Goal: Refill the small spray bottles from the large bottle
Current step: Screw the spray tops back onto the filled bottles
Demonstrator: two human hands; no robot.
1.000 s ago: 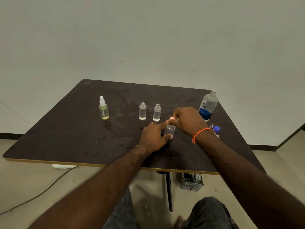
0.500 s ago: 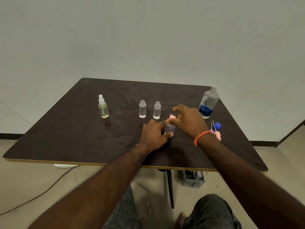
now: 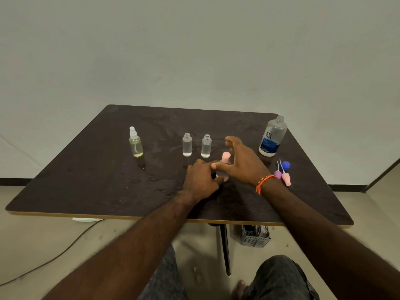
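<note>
A small clear spray bottle with a pink cap (image 3: 225,158) stands on the dark table (image 3: 86,180). My left hand (image 3: 201,180) grips its body from the left. My right hand (image 3: 242,161) hovers just right of the cap, fingers spread and loosely curved, thumb pointing at the bottle's neck. Two uncapped small bottles (image 3: 187,145) (image 3: 206,146) stand behind it. The large clear bottle with a blue label (image 3: 273,137) stands uncapped at the back right.
A yellowish spray bottle with a white sprayer (image 3: 136,142) stands at the left. Loose purple (image 3: 278,173) and pink (image 3: 286,179) spray heads and a blue cap (image 3: 286,165) lie near the right edge. A grey basket (image 3: 255,236) sits under the table.
My right hand has let go of the pink cap and opened its fingers, drawing slightly right. My left hand still grips the bottle.
</note>
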